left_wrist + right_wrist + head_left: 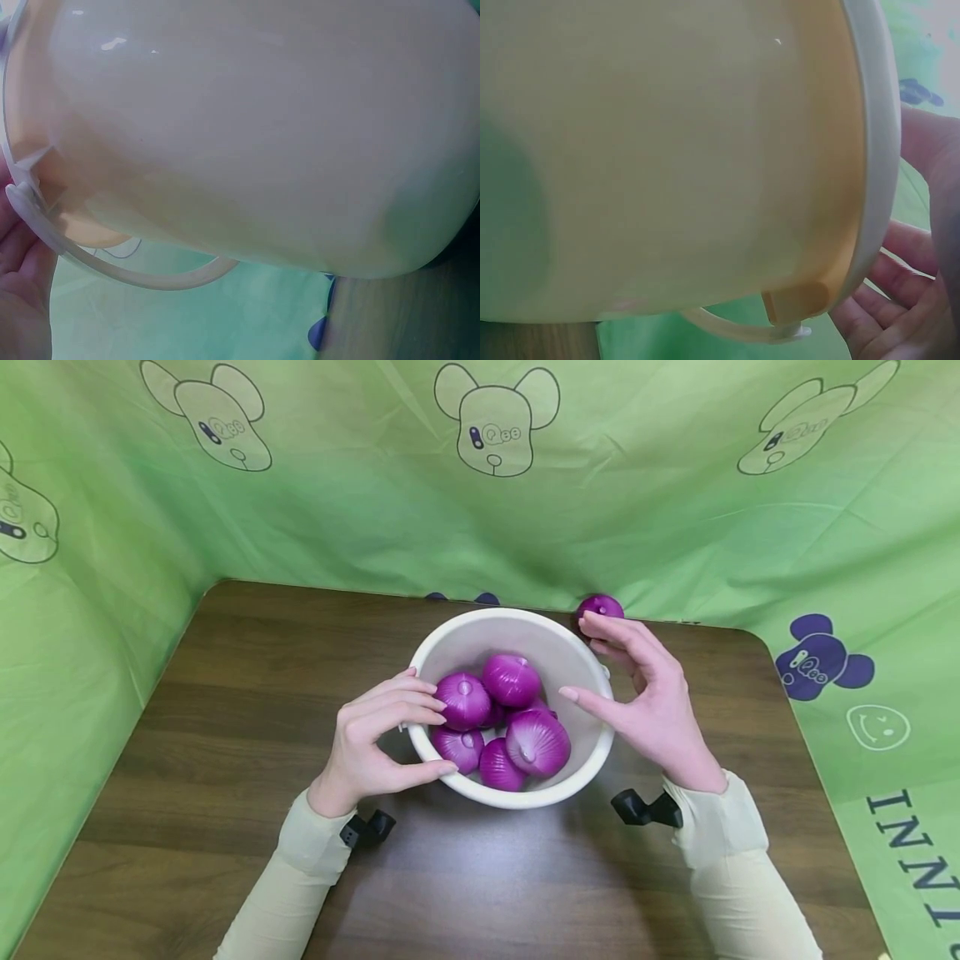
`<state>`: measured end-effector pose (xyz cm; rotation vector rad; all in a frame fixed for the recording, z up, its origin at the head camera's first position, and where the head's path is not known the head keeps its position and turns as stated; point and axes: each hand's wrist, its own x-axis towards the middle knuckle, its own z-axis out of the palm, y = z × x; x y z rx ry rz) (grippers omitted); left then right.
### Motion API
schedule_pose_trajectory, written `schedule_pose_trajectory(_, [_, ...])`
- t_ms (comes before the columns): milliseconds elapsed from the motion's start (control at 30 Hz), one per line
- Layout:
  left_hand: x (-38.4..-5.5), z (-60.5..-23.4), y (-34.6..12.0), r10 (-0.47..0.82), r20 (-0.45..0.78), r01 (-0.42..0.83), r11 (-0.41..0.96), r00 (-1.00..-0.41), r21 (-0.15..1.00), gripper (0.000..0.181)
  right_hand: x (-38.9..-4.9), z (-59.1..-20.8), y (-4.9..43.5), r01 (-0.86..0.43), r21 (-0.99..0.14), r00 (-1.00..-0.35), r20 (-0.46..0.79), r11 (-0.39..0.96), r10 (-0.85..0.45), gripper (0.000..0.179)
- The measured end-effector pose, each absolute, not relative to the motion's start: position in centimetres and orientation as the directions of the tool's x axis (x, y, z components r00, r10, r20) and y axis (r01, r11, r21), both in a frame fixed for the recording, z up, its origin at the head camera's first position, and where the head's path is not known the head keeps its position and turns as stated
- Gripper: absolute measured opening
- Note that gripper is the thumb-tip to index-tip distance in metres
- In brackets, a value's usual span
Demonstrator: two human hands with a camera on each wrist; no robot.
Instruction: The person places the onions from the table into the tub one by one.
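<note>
A white bucket stands on the table with several purple onions inside. My left hand lies at the left rim, fairly straight fingers reaching over it beside an onion, thumb along the front rim. Whether those fingertips touch the onion cannot be told. At the right rim, my right hand is spread with thumb apart from fingers, the thumb over the bucket's opening and nothing held. In the left wrist view the bucket's wall fills most of the frame; its curved handle hangs outside.
One more purple onion sits behind the bucket near the table's back edge, partly hidden by my right fingers. Green printed cloth hangs behind and beside the brown wooden table. A black wrist camera sits at each cuff.
</note>
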<state>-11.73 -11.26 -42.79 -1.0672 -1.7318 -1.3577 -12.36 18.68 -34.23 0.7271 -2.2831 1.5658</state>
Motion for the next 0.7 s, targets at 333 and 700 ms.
schedule_pose_trajectory(333, [-11.66, -42.83, -11.24, 0.190, 0.883, 0.903, 0.121, -0.429, 0.413, 0.039, -12.53, -34.42, 19.05, -0.539, -0.806, -0.842, 0.506, 0.246, -0.186, 0.063])
schedule_pose_trajectory(700, [-11.57, -42.77, -11.16, 0.187, 0.886, 0.905, 0.120, -0.425, 0.409, 0.039, -12.82, -34.85, 19.67, -0.533, -0.830, -0.846, 0.516, 0.163, -0.138, 0.059])
